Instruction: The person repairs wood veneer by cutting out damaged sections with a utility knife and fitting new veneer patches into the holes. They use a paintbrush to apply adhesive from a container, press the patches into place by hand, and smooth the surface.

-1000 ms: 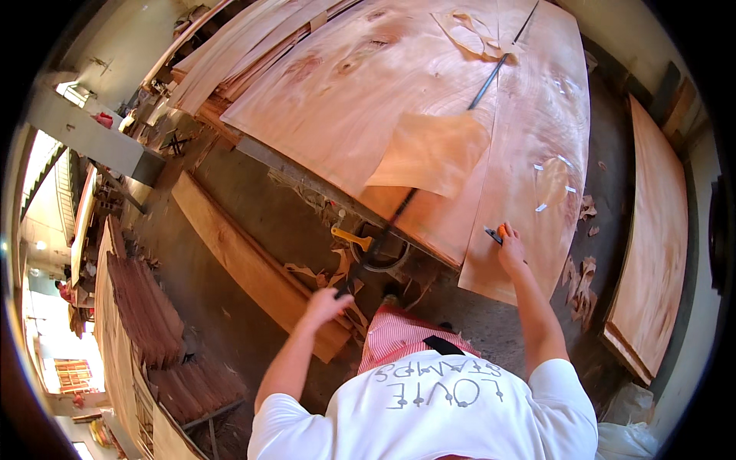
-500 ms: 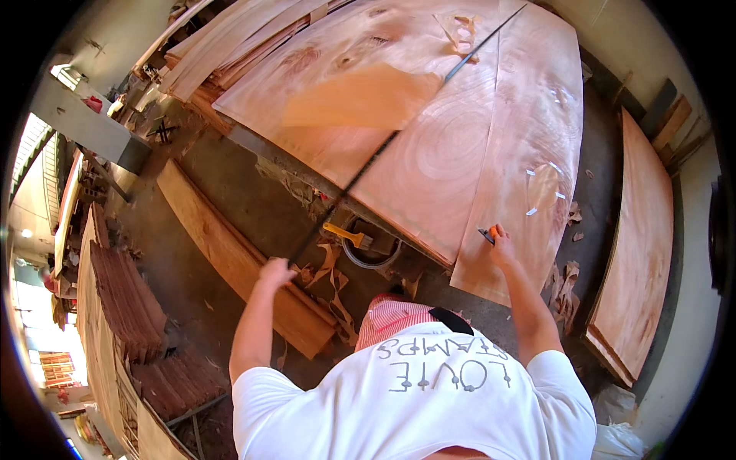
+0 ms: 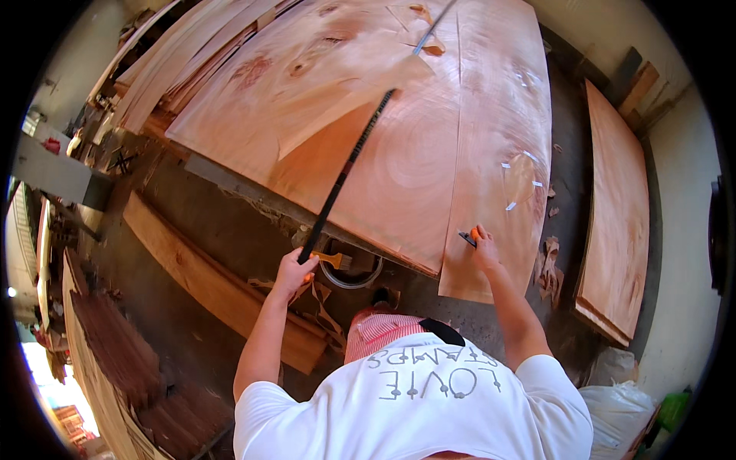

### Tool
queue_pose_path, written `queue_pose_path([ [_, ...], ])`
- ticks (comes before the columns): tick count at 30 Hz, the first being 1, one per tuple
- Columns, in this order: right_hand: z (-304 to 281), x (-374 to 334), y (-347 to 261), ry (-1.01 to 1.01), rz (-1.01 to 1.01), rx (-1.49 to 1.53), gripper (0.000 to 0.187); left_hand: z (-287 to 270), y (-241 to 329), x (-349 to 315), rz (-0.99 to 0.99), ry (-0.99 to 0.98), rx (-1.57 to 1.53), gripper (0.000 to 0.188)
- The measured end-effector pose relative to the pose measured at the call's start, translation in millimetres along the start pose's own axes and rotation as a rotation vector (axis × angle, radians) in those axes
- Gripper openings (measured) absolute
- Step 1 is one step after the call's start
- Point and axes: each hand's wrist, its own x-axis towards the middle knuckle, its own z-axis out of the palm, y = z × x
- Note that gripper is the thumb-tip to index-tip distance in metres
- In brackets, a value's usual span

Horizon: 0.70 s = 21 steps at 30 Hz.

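Observation:
A long, thin black stick (image 3: 349,165) slants from my left hand (image 3: 294,272) up across the veneer-covered stack (image 3: 399,176). My left fingers wrap round its near end. A loose sheet of veneer (image 3: 330,115) lies with a raised edge, and the stick's middle is hidden there; a bluish far part shows beyond it. My right hand (image 3: 484,251) is closed on an orange-handled knife (image 3: 468,238), its dark blade pointing left, over the near right veneer strip. Beside my left hand, a yellow-handled brush (image 3: 335,260) rests across a round bucket (image 3: 366,282).
Long boards (image 3: 207,268) lie on the floor at left, with stacked dark sheets (image 3: 115,345) beyond them. Another sheet stack (image 3: 613,222) stands at right near the wall. Veneer scraps (image 3: 549,268) litter the floor. White bags (image 3: 617,406) sit at lower right.
My left hand has moved right, towards the brush, bringing the stick's near end with it. The loose veneer's raised edge has shifted. My right hand still grips the knife. The whole view has turned slightly.

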Motion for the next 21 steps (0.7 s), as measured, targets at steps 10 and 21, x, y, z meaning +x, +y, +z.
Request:
queue_pose_path([
  [10, 4.5, -5.0, -7.8, 0.048, -0.001, 0.074, 0.043, 6.1, 88.4, 71.8, 0.103, -0.02, 0.187, 0.019],
  [21, 12.3, 4.4, 1.0, 0.069, -0.047, 0.089, 0.041, 133.2, -10.0, 61.8, -0.077, -0.251, -0.219, 0.015],
])
